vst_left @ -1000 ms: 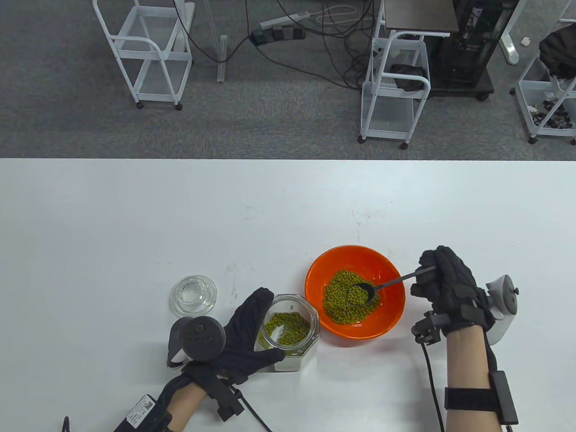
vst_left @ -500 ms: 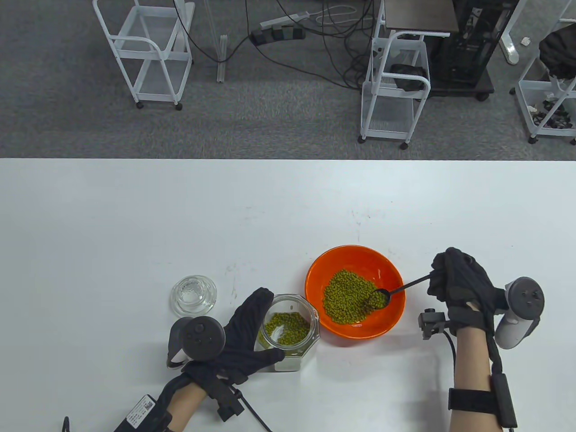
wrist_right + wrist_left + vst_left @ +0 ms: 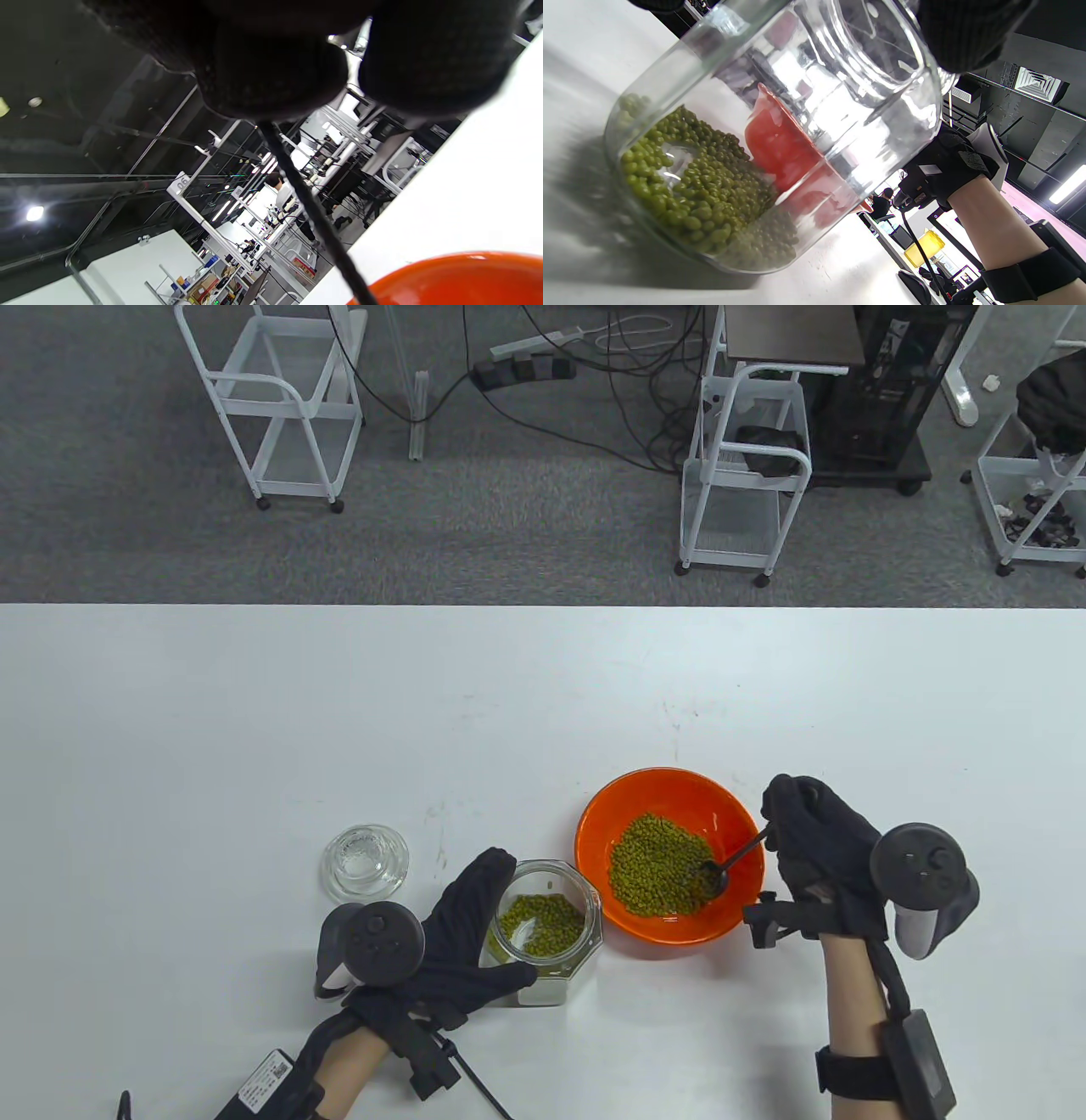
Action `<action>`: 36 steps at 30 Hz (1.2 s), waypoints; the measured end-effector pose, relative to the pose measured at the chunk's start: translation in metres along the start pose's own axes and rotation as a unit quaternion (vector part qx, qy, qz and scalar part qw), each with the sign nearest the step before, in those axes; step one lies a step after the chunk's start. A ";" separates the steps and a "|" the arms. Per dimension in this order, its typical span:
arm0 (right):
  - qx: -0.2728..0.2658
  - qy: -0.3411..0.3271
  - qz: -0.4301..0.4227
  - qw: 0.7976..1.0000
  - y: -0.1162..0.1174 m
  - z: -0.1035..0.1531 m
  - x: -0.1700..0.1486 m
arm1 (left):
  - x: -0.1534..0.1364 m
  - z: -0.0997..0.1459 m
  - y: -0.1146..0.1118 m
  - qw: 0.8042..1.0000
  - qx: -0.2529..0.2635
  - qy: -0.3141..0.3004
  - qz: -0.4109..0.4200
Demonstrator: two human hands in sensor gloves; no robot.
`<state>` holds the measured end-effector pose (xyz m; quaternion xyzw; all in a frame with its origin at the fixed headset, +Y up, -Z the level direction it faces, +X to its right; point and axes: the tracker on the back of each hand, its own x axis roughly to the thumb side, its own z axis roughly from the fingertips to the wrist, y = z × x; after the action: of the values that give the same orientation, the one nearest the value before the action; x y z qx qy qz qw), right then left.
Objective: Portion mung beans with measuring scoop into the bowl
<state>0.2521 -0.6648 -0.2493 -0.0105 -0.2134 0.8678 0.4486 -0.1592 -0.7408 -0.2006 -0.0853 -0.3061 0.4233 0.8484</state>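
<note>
An orange bowl (image 3: pixel 740 838) near the table's front holds a heap of mung beans (image 3: pixel 657 864). My right hand (image 3: pixel 806 836) pinches the handle of a black measuring scoop (image 3: pixel 731 865), whose head is tipped at the bowl's right side by the beans. The right wrist view shows the scoop handle (image 3: pixel 316 214) running down from my fingers toward the bowl rim (image 3: pixel 458 273). Left of the bowl stands a glass jar (image 3: pixel 547 929) with beans at its bottom, and my left hand (image 3: pixel 462 937) grips it round the side. In the left wrist view the jar (image 3: pixel 780 127) fills the frame.
A clear glass lid (image 3: pixel 366 862) lies left of the jar. The table's far edge (image 3: pixel 543 605) runs across the view, with white wire carts and cables on the grey floor beyond.
My right hand has turned over and swung left toward the bowl. The scoop has tipped from level to steep and its beans have dropped onto the heap. The left hand and jar have not moved.
</note>
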 end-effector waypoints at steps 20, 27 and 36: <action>0.035 -0.217 0.146 0.964 0.029 0.025 0.065 | 0.000 0.000 0.000 1.000 0.000 0.000 0.000; 0.033 -0.244 0.116 0.962 0.026 0.028 0.070 | 0.000 0.000 0.000 1.000 0.000 0.000 0.000; -0.030 -0.243 0.087 0.966 0.010 0.032 0.075 | 0.000 0.000 0.000 1.000 0.000 0.000 0.000</action>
<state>0.1930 -0.6226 -0.2114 0.1686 -0.3398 0.8734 0.3055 -0.1592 -0.7408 -0.2006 -0.0853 -0.3061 0.4233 0.8485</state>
